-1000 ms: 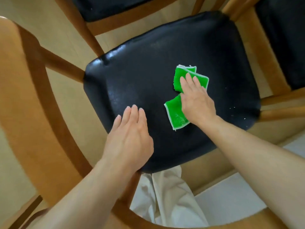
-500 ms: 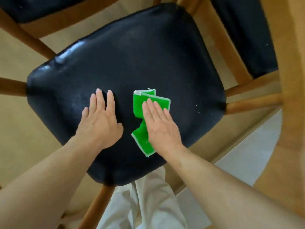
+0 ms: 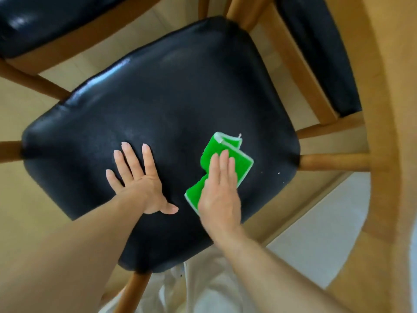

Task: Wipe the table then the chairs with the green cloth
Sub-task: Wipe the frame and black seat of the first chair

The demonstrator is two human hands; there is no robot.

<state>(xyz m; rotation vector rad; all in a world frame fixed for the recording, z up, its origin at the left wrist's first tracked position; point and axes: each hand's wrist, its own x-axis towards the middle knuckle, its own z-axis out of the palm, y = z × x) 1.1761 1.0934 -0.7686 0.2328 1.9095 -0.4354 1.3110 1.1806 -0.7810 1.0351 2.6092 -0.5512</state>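
A black padded chair seat (image 3: 167, 91) on a wooden frame fills the view below me. The green cloth (image 3: 242, 161), folded with a white edge, lies on the seat's right part. My right hand (image 3: 220, 188) presses flat on the cloth, fingers straight and together, covering its middle. My left hand (image 3: 137, 179) lies flat on the bare seat to the left of the cloth, fingers spread, holding nothing. A few small white specks sit on the seat to the right of the cloth.
Another black chair seat (image 3: 45, 21) stands at the top left and a third (image 3: 316, 53) at the top right. A curved wooden chair part (image 3: 388, 132) runs down the right side. Light trousers (image 3: 203, 290) show below the seat.
My right hand has slid the cloth back to the right across the seat. My left hand has spread its fingers and stays flat on the seat. The view has shifted.
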